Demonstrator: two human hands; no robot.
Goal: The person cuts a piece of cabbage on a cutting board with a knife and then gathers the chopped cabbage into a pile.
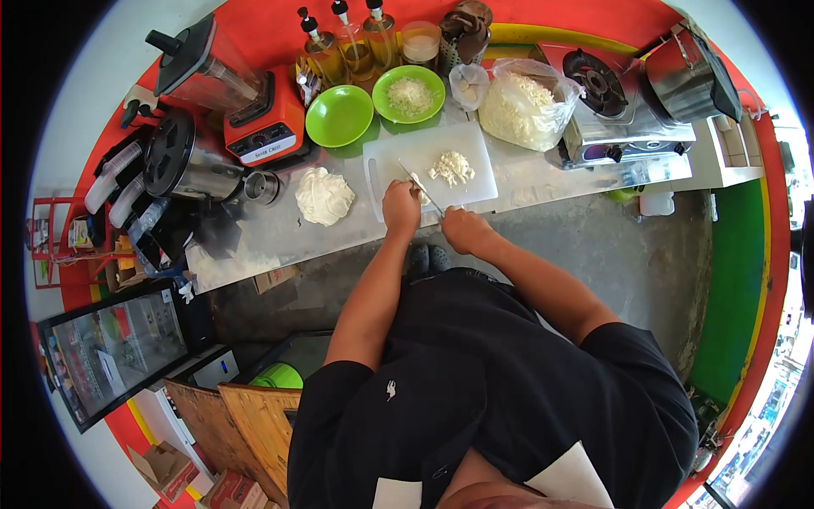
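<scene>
My right hand [466, 230] is closed around the handle of a knife [430, 196], its blade pointing away over the near part of the white cutting board [387, 153]. Beside the blade, my left hand [402, 209] is closed with its fingertips at a pale food piece [420, 182] on the board. A small heap of chopped pale bits [451, 169] lies further up the board. Left of the board, a ruffled white clump [324, 196] rests on the metal counter [292, 246].
Behind the board stand a green bowl [340, 116] and a green plate [409, 95] with shredded food. A full plastic bag [527, 110] sits beside a gas stove [627, 131] with a large pot [691, 81]. A red blender [264, 127] and metal canister [191, 161] occupy the left.
</scene>
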